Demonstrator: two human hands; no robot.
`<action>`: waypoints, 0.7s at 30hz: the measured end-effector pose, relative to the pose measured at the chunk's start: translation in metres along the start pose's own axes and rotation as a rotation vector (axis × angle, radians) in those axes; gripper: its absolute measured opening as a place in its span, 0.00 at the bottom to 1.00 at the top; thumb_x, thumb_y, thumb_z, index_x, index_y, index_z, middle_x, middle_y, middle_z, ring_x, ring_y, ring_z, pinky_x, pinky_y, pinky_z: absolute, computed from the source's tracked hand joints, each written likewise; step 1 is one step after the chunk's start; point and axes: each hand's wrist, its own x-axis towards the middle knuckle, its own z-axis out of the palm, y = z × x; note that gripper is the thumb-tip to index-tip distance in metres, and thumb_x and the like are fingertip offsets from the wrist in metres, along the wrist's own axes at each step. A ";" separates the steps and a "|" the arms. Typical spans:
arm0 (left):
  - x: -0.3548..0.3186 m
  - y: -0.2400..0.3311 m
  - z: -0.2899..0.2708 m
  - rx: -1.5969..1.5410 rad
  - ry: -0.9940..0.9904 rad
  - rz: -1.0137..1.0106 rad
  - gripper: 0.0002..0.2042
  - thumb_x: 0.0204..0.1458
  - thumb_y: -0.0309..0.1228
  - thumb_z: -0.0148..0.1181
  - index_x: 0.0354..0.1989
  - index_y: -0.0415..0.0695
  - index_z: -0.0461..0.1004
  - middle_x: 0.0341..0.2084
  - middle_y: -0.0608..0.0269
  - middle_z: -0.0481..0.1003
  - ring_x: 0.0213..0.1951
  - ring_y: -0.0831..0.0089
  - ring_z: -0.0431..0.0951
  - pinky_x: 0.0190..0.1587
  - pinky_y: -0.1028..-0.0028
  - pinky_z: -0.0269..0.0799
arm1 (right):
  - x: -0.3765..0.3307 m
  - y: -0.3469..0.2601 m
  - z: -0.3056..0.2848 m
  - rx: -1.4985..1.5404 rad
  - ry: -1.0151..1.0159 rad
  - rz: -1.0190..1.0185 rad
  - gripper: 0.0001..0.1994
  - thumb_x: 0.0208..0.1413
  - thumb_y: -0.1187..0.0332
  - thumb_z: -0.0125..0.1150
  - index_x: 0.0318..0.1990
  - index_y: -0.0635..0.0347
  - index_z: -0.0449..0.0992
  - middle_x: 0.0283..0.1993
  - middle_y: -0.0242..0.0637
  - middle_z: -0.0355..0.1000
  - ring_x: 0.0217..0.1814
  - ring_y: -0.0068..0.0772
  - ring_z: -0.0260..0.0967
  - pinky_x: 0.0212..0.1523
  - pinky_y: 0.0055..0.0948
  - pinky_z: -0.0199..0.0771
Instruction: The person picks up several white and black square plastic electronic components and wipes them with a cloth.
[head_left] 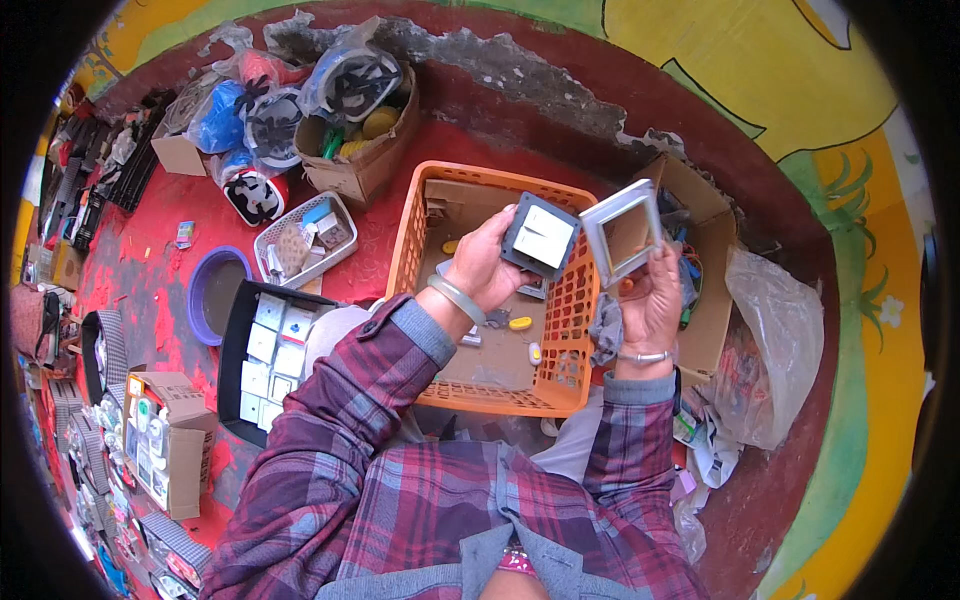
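Fingers [503, 222] of the left hand [480, 270] grasp a dark-edged white unit [543, 236], those of the right hand [650, 308] a pale square frame [597, 248], both over the orange basket [500, 399], apparently a side-by-side check, any joining calling for alignment.

My head: the left camera of two is sitting here.
My shirt [440, 515]: it is looking down over this.
My left hand [484, 268] and right hand [650, 312]: it is seeing these from near.
Painted wall [720, 60]: it is showing this bent, farther off.
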 end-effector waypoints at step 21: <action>-0.012 -0.004 0.010 0.224 -0.198 -0.065 0.26 0.55 0.40 0.54 0.60 0.43 0.59 0.51 0.57 0.69 0.52 0.65 0.71 0.52 0.58 0.68 | 0.003 0.031 -0.003 -0.422 -0.003 0.206 0.08 0.56 0.70 0.58 0.41 0.63 0.72 0.33 0.30 0.73 0.29 0.16 0.69 0.26 0.12 0.69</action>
